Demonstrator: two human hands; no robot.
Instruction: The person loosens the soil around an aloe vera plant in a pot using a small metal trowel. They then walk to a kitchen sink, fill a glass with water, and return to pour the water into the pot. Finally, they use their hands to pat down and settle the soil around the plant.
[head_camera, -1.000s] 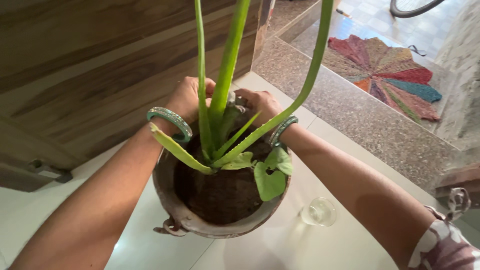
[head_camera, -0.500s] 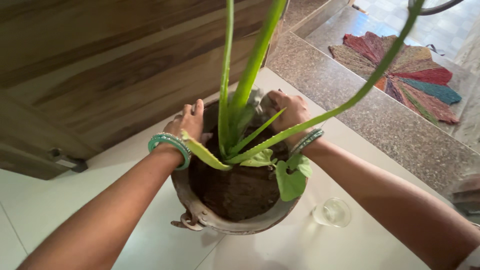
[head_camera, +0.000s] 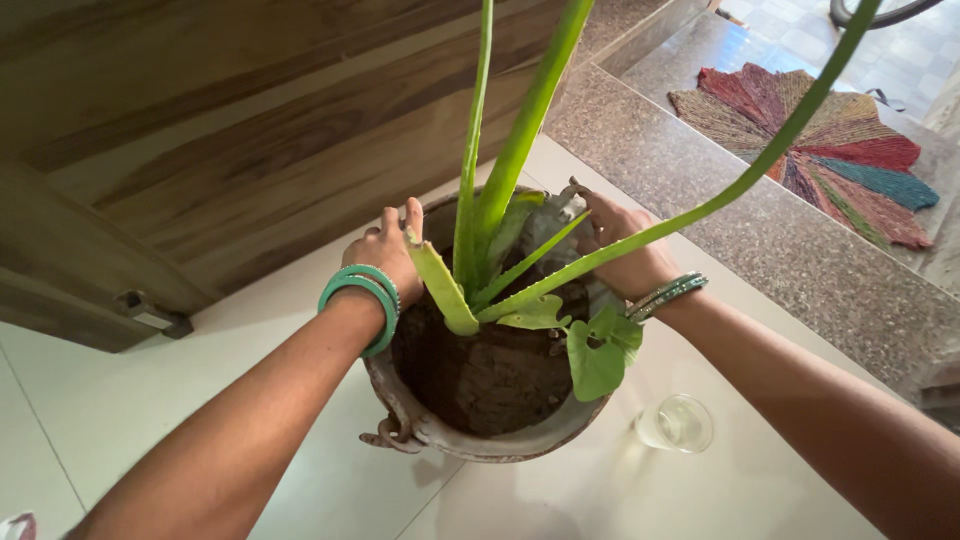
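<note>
Both hands, left hand (head_camera: 385, 250) and right hand (head_camera: 622, 245), are clasping opposite far sides of the plant pot's (head_camera: 470, 440) rim, leaves rising between them.

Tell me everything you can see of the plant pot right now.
The plant pot is a round, worn, brownish-grey vessel, metal by its look, with a ring handle on its near rim. It stands upright on the pale tiled floor, filled with dark soil. The left hand and right hand grip opposite sides of its far rim.
</note>
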